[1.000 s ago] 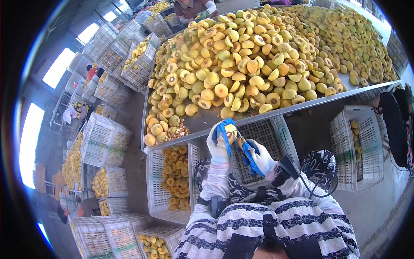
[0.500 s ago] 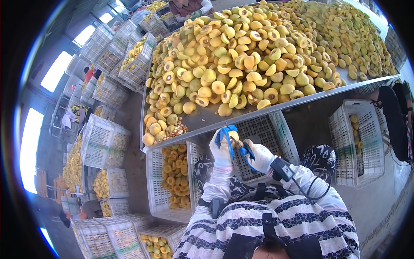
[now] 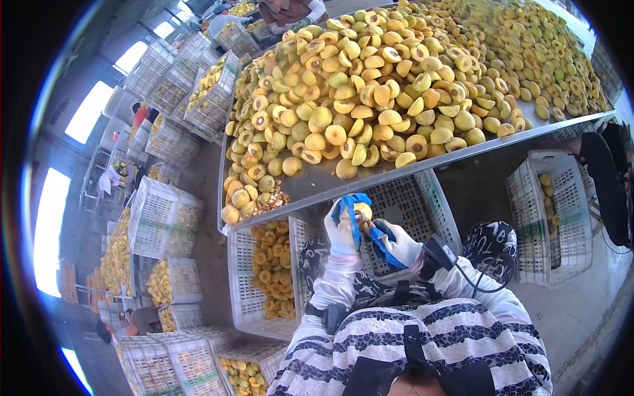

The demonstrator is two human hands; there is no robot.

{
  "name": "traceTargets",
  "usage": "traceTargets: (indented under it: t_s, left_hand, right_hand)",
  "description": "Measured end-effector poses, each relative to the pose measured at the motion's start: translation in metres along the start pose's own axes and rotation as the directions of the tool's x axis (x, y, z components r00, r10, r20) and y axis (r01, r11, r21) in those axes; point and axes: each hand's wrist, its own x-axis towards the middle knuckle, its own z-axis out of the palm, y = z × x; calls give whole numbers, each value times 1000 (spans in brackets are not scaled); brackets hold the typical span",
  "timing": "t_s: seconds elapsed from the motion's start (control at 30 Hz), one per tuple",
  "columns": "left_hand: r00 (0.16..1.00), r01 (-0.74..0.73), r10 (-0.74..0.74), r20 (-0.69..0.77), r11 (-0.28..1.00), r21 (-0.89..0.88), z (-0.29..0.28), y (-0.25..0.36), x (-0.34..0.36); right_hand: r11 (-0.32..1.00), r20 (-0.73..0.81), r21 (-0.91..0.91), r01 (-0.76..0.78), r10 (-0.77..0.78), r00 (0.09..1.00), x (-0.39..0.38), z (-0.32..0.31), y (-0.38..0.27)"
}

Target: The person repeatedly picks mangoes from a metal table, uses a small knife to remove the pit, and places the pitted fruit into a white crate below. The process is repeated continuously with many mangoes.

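Leftmost, a white crate of fruit halves, at the left hand's eight o'clock! The gloved left hand itself: fingers clasped round a yellow fruit at its two o'clock. And at the fruit's five, the right hand, fingers bent inward; what they grip, I can't tell. Another crate stands at that hand's three.

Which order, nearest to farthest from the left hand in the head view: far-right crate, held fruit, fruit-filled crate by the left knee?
1. Held fruit: in the left hand.
2. Fruit-filled crate: to its lower left.
3. Far-right crate: beyond the right hand.
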Motion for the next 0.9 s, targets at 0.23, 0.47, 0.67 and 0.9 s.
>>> traceTargets:
  t_s: [0.23,0.47,0.67,0.9]
  left_hand:
    - [992,112,-114,-62,993,-36,5,1,-3]
    - [999,3,-2,33,1000,-24,7,1,-2]
    - [998,11,-16,57,996,91,13,10,-4]
    - [932,362,-358,61,927,-93,19,16,-15]
  right_hand:
    - [953,72,165,-253,245,967,-9,5,-5]
    - [668,259,433,-605,551,793,-13,0,-39]
    - [999,9,24,-47,47,999,-11,0,-30]
    - [118,593,776,-620,199,780,-29,-4,-9]
